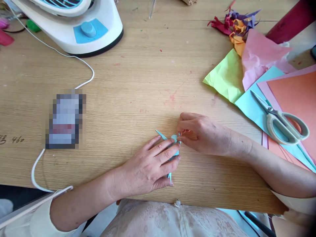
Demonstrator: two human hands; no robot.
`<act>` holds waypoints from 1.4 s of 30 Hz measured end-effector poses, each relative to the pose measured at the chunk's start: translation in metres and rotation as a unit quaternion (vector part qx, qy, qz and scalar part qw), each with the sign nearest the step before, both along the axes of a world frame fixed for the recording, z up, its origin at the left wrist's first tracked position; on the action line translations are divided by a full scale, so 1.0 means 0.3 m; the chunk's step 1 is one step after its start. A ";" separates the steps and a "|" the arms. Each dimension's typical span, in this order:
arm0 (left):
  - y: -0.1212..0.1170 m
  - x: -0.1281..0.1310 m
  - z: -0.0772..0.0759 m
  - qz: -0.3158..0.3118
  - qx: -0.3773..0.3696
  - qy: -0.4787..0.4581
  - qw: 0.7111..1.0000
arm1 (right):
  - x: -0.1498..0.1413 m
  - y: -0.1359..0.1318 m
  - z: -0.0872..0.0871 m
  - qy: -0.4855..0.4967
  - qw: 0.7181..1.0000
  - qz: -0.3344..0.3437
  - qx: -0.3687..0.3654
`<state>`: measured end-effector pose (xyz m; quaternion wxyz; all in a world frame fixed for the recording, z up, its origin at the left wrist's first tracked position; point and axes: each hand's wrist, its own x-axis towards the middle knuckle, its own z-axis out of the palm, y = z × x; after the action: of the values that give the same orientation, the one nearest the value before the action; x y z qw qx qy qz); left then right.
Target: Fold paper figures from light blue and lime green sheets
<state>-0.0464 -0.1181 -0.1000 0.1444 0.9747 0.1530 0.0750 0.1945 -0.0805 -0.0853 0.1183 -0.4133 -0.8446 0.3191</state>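
A small folded piece of light blue paper [173,142] lies on the wooden table [138,85] near its front edge. My left hand [150,168] rests flat over it, fingers stretched out and pressing it down. My right hand [198,131] comes in from the right, its fingertips pinched on the paper's upper end. Thin blue points stick out above and below my left hand; most of the paper is hidden under it.
Grey-handled scissors [281,120] lie on coloured paper sheets [247,82] at the right. Folded paper figures [234,24] sit at the back right. A white appliance [74,23] with a white cable [84,62] stands back left, a blurred flat object [65,120] to the left.
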 end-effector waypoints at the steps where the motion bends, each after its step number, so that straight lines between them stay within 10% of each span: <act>1: 0.000 -0.001 0.000 0.000 0.001 0.001 1.000 | -0.003 -0.001 -0.002 -0.003 1.000 -0.006 0.006; 30: 0.001 0.005 0.015 0.005 -0.006 0.016 1.000 | -0.017 -0.029 -0.007 -0.012 0.996 -0.076 0.041; 42: 0.005 0.007 0.011 0.009 -0.033 -0.005 0.999 | 0.090 -0.162 -0.045 -0.050 0.967 0.078 0.238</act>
<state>-0.0441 -0.1166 -0.0965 0.1764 0.9677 0.1632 0.0759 0.2214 -0.1290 -0.0988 0.1457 -0.3220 -0.9305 0.0962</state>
